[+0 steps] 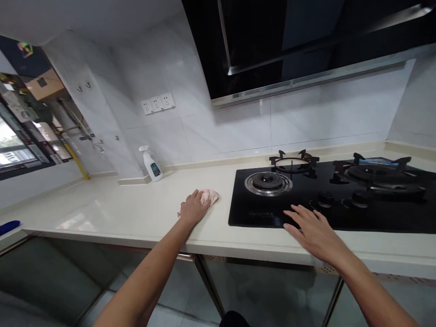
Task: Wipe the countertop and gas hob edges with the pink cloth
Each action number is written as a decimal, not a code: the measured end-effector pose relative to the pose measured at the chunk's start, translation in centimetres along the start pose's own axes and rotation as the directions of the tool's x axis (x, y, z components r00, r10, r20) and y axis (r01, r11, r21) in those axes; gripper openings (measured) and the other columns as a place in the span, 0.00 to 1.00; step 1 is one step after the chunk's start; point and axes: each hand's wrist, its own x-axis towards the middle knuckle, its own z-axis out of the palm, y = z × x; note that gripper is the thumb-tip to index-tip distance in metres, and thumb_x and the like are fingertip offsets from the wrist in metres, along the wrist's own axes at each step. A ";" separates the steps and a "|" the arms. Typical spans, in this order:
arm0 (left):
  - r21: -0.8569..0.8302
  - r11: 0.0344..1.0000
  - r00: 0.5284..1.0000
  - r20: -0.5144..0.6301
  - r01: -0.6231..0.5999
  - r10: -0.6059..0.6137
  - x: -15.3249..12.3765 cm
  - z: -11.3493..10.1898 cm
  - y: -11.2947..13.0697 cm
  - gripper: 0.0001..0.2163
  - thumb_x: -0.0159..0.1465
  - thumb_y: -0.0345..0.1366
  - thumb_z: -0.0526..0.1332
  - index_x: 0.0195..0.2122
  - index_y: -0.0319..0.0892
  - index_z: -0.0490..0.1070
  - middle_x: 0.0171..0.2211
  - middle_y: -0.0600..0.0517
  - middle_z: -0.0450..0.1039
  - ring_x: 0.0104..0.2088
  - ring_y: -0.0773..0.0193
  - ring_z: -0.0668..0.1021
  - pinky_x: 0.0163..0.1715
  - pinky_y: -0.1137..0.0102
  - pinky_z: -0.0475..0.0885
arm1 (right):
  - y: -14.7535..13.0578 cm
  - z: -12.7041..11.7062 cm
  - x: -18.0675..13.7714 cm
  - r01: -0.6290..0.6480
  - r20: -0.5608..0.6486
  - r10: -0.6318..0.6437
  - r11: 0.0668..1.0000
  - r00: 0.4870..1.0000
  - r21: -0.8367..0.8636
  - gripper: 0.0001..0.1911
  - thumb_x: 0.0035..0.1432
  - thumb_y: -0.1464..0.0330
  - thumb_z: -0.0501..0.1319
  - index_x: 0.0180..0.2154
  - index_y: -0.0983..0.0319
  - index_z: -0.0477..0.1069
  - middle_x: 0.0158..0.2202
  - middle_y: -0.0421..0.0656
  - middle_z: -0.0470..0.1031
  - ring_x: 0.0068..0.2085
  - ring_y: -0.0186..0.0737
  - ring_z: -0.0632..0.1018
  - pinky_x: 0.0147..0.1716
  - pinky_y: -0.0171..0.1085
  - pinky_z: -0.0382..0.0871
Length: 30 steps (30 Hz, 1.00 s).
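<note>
My left hand [192, 208] presses down on a pale pink cloth [210, 197] lying on the cream countertop [129, 209], its fingers curled over the cloth. My right hand [311, 228] is open, fingers spread flat over the front edge of the black glass gas hob [248, 215]. The hob's left burner [268, 182] is bare; its pan support [294, 162] lies behind it at the hob's back edge. The right burner [378, 175] keeps its pan support. Two knobs [326, 198] sit just beyond my right hand.
A white spray bottle [151, 164] stands by the tiled wall at the back of the counter. A black range hood [306, 41] hangs above the hob. Wall sockets [157, 103] are above the bottle. A blue object [9, 226] lies at the far left counter edge.
</note>
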 end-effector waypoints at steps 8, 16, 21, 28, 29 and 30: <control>0.007 1.000 1.000 -0.019 -0.008 0.008 -0.3 0.3 3.0 0.28 0.68 0.56 0.52 0.64 0.51 0.68 0.67 0.44 0.63 0.62 0.41 0.69 0.59 0.50 0.64 | -0.5 -1.0 0.4 -0.029 0.056 0.028 0.999 0.998 0.017 0.33 0.69 0.47 0.43 0.64 0.54 0.66 0.69 0.45 0.60 0.71 0.52 0.56 0.68 0.59 0.47; -0.062 0.977 0.979 0.005 -0.203 0.204 -6.2 -0.5 5.9 0.24 0.71 0.54 0.51 0.64 0.51 0.68 0.67 0.46 0.64 0.64 0.47 0.69 0.61 0.49 0.64 | 0.0 -0.4 0.1 -0.008 0.040 0.008 1.000 0.999 0.010 0.34 0.69 0.46 0.41 0.65 0.55 0.65 0.70 0.45 0.59 0.71 0.50 0.56 0.68 0.59 0.48; -0.026 0.951 0.951 -0.049 -0.307 0.306 -8.6 -1.0 4.0 0.19 0.71 0.48 0.54 0.60 0.50 0.71 0.64 0.46 0.67 0.60 0.50 0.72 0.57 0.54 0.68 | 0.2 0.0 0.0 0.006 0.000 -0.006 1.000 1.000 -0.007 0.34 0.69 0.47 0.42 0.64 0.55 0.67 0.69 0.45 0.61 0.70 0.51 0.58 0.68 0.59 0.50; 0.050 0.973 0.973 -0.040 -0.225 0.227 -5.2 -0.3 3.7 0.20 0.72 0.48 0.53 0.61 0.49 0.68 0.61 0.46 0.69 0.56 0.50 0.73 0.53 0.56 0.70 | 0.2 0.4 -0.4 0.039 -0.093 -0.039 0.999 0.995 -0.004 0.34 0.68 0.47 0.42 0.62 0.57 0.70 0.67 0.48 0.64 0.69 0.53 0.60 0.66 0.60 0.53; 0.065 0.978 0.978 -0.043 -0.199 0.202 -4.2 0.0 4.0 0.20 0.73 0.49 0.52 0.61 0.48 0.68 0.62 0.45 0.68 0.56 0.49 0.73 0.53 0.55 0.70 | 0.2 0.4 -0.4 0.041 -0.095 -0.041 0.999 0.995 -0.003 0.34 0.68 0.47 0.42 0.62 0.57 0.70 0.67 0.48 0.64 0.69 0.54 0.60 0.66 0.60 0.53; 0.078 0.981 0.982 -0.047 -0.177 0.181 -3.2 0.4 4.4 0.21 0.73 0.49 0.51 0.61 0.48 0.68 0.62 0.45 0.68 0.56 0.48 0.73 0.53 0.54 0.69 | 0.1 0.3 -0.5 0.044 -0.095 -0.044 0.999 0.995 -0.002 0.34 0.68 0.47 0.42 0.62 0.57 0.70 0.67 0.48 0.64 0.69 0.54 0.60 0.66 0.60 0.53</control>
